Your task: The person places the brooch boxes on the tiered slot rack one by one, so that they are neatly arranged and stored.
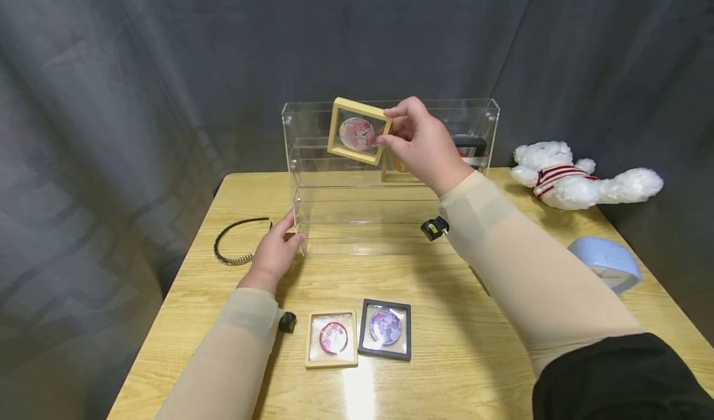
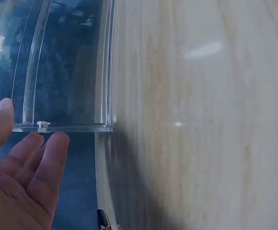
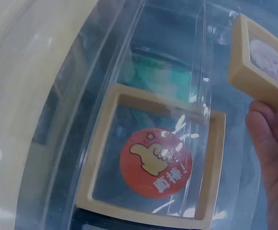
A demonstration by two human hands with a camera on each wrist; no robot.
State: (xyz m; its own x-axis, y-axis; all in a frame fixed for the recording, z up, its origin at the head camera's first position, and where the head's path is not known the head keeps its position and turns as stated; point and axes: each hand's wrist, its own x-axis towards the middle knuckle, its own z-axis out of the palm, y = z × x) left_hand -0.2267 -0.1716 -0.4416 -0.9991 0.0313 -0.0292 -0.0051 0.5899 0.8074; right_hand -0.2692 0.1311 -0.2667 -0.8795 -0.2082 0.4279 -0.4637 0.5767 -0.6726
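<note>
One grey curtain (image 1: 223,67) fills the background. Before it we have a wooden table (image 1: 184,345). A clear plastic rack (image 1: 346,212) stands upright at the centre; we judge that its stepped tiers are meant to keep each item visible. A white toy bear (image 1: 563,184) lies at the right, presumably set aside.

Left hand (image 1: 274,246): we find the thumb and fingers on opposite faces of the rack's left end wall, parted only by that thin sheet. This hold probably steadies a light stand. Right hand (image 1: 424,144): thumb and fingers pinch the right edge of a tilted pale frame (image 1: 354,155) at the upper centre, in front of the rack's upper part. Holding the edge leaves the window largely uncovered. We cannot tell whether this frame touches the rack.

A blue clock (image 1: 602,253) sits at the right, partly behind the sleeve. A black headband (image 1: 234,261) lies at the left, near the left hand.

In the rack, at the right, we note a standing frame (image 3: 99,148) and a dark frame (image 1: 471,141) near it. At the lower centre, a flat pale frame (image 1: 331,365) and a flat dark frame (image 1: 385,354) lie side by side, likely for easy reach.

Smallest are the round badges: pink (image 1: 357,134) in the held frame, red (image 3: 156,163) in the standing one.
</note>
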